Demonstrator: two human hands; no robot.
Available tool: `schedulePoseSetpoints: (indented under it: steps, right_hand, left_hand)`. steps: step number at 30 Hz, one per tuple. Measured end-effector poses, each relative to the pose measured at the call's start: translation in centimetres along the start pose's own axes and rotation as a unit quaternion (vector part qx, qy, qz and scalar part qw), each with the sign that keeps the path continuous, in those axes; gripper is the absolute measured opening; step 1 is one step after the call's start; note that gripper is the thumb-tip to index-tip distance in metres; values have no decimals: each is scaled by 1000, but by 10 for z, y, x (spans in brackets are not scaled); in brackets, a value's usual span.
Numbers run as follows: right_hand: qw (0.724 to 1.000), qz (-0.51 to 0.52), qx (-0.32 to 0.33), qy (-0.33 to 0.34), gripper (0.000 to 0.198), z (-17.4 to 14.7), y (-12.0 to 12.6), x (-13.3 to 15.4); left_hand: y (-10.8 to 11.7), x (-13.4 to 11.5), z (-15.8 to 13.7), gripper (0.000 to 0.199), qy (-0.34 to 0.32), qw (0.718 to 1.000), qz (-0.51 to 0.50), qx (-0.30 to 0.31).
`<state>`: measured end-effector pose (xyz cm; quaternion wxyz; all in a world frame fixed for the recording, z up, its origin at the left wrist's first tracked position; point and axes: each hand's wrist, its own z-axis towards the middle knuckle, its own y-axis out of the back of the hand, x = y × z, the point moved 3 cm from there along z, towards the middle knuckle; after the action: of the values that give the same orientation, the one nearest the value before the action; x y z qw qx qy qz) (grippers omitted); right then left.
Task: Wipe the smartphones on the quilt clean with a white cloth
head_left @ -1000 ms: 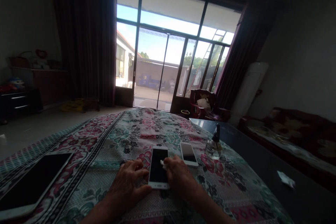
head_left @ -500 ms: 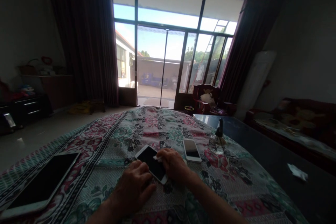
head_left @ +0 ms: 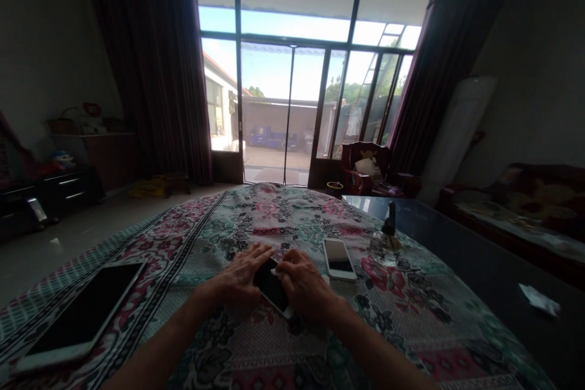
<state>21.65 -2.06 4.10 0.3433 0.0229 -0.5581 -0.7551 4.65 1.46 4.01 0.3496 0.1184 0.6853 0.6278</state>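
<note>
A smartphone (head_left: 269,283) with a white frame and dark screen lies at a slant on the flowered tablecloth (head_left: 256,341). My left hand (head_left: 240,274) spans its left end, fingers along the far side and thumb by the near side, covering that end. Pinched in my right hand (head_left: 304,283) is a small white wad, perhaps tissue (head_left: 275,272), pressed against the screen. Just right of that hand rests a second white phone (head_left: 339,259), face up. Farther left lies a white tablet (head_left: 86,311) with a black screen.
A clear glass bottle with a black top (head_left: 386,247) stands beyond the second phone. Crumpled white paper (head_left: 539,300) lies on the dark tabletop (head_left: 484,268) at right. A wooden chair (head_left: 365,164) stands near the glass doors.
My left hand has moved forward from the phone's near edge to span its left end, fingers now extended. The right hand keeps the white wad on the screen. The view has shifted slightly left.
</note>
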Motion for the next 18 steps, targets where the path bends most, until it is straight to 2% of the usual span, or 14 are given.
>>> schedulePoseSetpoints:
  steps: [5, 11, 18]
  right_hand:
    - [1000, 5, 12, -28, 29, -2, 1, -3]
    - [998, -17, -16, -63, 25, 1, 4, -7]
    - [997, -63, 44, -26, 22, -12, 6, 16]
  left_hand:
    - [-3, 10, 0, 83, -19, 1000, -2, -16]
    - [1, 11, -3, 86, -22, 999, -6, -42]
    - [-4, 13, -3, 81, -3, 998, -34, -47]
